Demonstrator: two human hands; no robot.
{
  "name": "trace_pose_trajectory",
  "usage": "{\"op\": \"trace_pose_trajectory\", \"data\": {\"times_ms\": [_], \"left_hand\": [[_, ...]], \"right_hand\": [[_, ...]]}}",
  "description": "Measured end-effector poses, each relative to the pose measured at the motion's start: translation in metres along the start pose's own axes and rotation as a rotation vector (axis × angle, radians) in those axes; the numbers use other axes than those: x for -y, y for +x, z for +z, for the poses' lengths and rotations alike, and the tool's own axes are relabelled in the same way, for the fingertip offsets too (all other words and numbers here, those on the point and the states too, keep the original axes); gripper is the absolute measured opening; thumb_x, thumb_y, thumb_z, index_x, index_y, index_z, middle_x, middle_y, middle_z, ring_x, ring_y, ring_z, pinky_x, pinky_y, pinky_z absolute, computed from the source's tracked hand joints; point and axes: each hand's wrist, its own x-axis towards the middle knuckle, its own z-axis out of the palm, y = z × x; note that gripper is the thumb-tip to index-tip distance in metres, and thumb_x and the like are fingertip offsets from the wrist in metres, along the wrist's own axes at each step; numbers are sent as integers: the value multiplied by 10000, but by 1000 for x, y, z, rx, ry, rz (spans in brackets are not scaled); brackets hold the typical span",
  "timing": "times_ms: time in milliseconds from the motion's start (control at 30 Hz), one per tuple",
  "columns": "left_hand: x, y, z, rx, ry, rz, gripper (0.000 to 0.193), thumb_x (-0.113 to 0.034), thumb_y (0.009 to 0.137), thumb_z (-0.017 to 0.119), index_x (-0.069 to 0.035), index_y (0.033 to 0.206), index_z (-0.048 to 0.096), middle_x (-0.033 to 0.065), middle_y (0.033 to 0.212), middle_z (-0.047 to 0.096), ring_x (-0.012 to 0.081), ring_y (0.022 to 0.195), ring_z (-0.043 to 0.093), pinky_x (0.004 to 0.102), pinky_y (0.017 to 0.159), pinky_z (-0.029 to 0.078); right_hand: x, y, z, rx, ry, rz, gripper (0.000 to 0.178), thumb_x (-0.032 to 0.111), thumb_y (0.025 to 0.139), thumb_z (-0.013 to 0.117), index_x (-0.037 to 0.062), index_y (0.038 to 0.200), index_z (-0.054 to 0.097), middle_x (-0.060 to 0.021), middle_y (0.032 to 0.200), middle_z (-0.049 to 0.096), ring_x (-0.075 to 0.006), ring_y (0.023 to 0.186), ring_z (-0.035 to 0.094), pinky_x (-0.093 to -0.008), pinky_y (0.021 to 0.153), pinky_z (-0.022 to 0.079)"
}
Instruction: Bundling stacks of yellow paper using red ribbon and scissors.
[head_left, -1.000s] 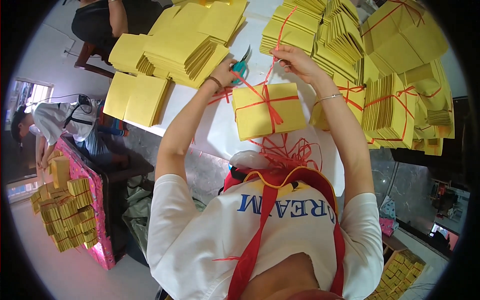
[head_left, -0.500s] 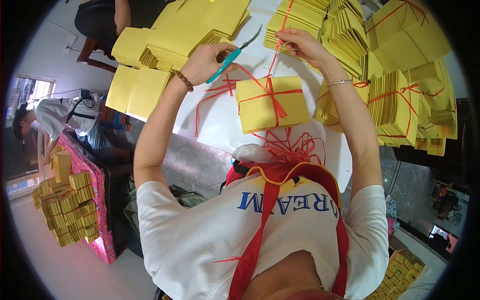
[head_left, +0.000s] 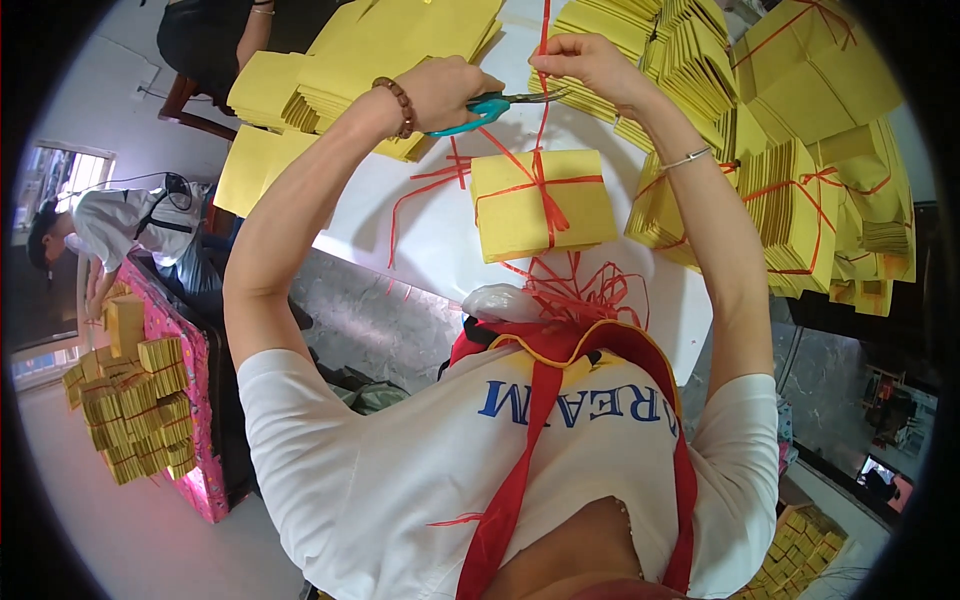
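My left hand is closed round teal-handled scissors, whose blades reach right to a red ribbon. The blades look parted around the ribbon or just beside it; I cannot tell which. My right hand pinches that ribbon above the blades and holds it taut. Its lower end runs to a bundle of yellow paper envelopes or folded packets, tied crosswise with red ribbon and lying on the white tabletop.
Yellow stacks stand at the far left of the table, and tied bundles crowd its right side. Loose red ribbons lie at the near edge by a clear plastic wad. Another person is at a pink-covered table.
My left hand has turned and moved right and up, bringing the scissor blades to the ribbon. My right hand has risen slightly, still pinching the ribbon.
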Motion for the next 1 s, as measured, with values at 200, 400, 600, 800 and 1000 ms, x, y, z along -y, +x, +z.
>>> {"op": "trace_pose_trajectory", "data": {"times_ms": [200, 400, 600, 800, 1000], "left_hand": [[3, 0, -6, 18, -69, -39, 241, -238, 755, 583, -31, 875, 617, 162, 629, 585, 312, 608, 573, 395, 601, 441], [24, 31, 32, 103, -247, -403, 384, -311, 717, 644, -15, 959, 601, 150, 732, 620, 240, 635, 591, 322, 620, 468], [86, 72, 134, 187, -196, -595, 493, -398, 690, 654, -43, 1024, 580, 161, 854, 627, 255, 734, 611, 339, 672, 482], [91, 79, 171, 113, -76, -613, 362, -329, 753, 555, -26, 937, 628, 209, 966, 604, 327, 903, 593, 389, 779, 476], [83, 86, 170, 244, -53, -618, 336, -237, 746, 497, 7, 949, 607, 247, 927, 596, 353, 867, 592, 412, 797, 461]], "right_hand": [[9, -12, -4, -103, 42, -47, 205, 250, 809, 602, 46, 830, 607, 29, 763, 557, -45, 729, 480, -202, 704, 370], [3, -29, -11, -169, 1, 71, 213, 249, 793, 599, 43, 844, 610, 13, 740, 567, -57, 697, 487, -211, 649, 386], [-39, -13, 10, -129, -833, 251, 208, 188, 746, 533, 165, 931, 626, -77, 861, 641, -249, 836, 607, -384, 683, 468], [-77, 0, 9, -90, -1161, 238, 220, 104, 782, 464, 133, 918, 635, -104, 916, 632, -275, 874, 599, -403, 689, 472], [-91, 8, 15, -98, -1077, 276, 247, 161, 778, 513, 171, 1000, 621, -88, 967, 617, -242, 929, 577, -379, 750, 465]]}}
